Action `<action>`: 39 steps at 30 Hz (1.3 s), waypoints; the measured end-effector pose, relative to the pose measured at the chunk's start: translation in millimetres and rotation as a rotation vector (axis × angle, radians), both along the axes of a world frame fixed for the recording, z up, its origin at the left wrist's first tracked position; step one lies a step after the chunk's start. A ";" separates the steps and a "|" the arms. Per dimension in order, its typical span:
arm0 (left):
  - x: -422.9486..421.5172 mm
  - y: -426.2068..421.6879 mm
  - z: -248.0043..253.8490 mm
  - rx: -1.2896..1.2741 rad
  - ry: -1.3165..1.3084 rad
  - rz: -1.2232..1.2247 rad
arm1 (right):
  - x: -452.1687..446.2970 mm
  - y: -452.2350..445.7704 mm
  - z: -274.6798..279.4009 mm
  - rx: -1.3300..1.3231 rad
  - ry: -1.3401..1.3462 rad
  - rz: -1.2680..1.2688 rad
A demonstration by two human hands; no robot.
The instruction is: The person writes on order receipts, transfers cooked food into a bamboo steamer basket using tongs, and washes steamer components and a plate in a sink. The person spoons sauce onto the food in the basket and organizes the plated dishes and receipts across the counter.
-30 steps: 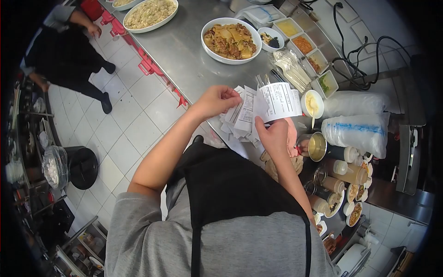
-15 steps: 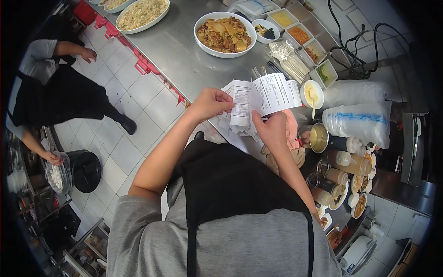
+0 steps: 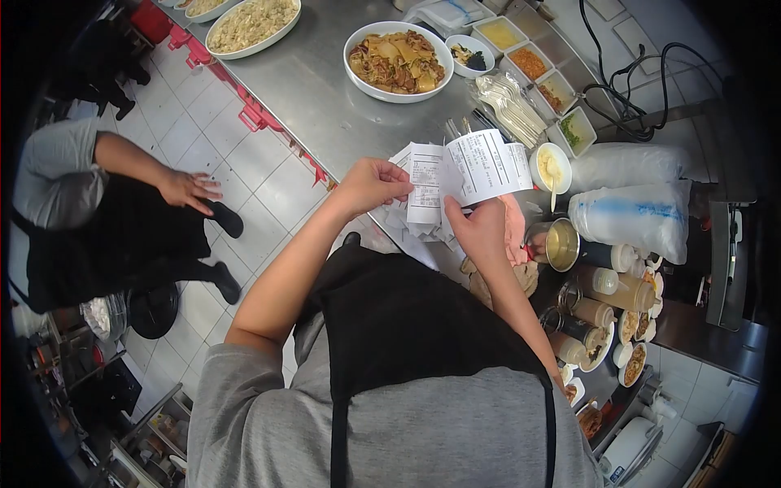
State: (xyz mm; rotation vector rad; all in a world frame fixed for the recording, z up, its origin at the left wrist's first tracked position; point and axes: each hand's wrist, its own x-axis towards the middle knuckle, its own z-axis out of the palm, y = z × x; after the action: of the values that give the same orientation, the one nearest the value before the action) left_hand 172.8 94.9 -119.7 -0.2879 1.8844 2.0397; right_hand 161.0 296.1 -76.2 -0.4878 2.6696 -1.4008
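My left hand (image 3: 373, 185) pinches the edge of a printed paper slip (image 3: 425, 183) above the steel counter (image 3: 325, 106). Curled printed slips (image 3: 486, 165) stand up from my right hand (image 3: 478, 230), its thumb pressed on their lower edge. Under and between both hands lies a loose pile of more slips (image 3: 416, 228), partly covered. A pink cloth (image 3: 514, 230) is just right of my right hand. Beyond the slips are wrapped plastic spoons (image 3: 510, 106) and a small bowl of yellow paste (image 3: 551, 168) with a spoon in it.
A bowl of noodles (image 3: 398, 62) and a plate of rice (image 3: 253, 27) stand farther back. Topping tubs (image 3: 533, 62), plastic-wrapped bundles (image 3: 630, 210) and sauce bottles (image 3: 592, 311) line the right. At left, a co-worker (image 3: 106, 211) stands on the tiled floor; another person is behind.
The view has shifted slightly. My left hand has moved from the pile's edge onto one slip, now lying straighter beside the curled ones. The co-worker at left has come closer.
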 end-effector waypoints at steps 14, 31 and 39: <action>-2.9 33.1 76.1 -0.315 0.788 -0.038 | 12.7 12.5 -37.5 0.066 0.063 0.341; 2.4 33.9 -2.0 -0.271 0.679 -0.350 | 31.7 74.2 -85.7 -0.666 -0.433 -0.052; -65.9 -74.0 95.7 -0.455 0.563 -0.062 | 30.9 78.1 -79.3 -0.646 -0.451 -0.191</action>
State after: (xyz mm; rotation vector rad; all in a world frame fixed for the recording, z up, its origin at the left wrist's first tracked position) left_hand 106.9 20.9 -24.0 0.2697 2.6508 1.7422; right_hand 191.9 374.2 -155.5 0.0620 1.9188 -2.1236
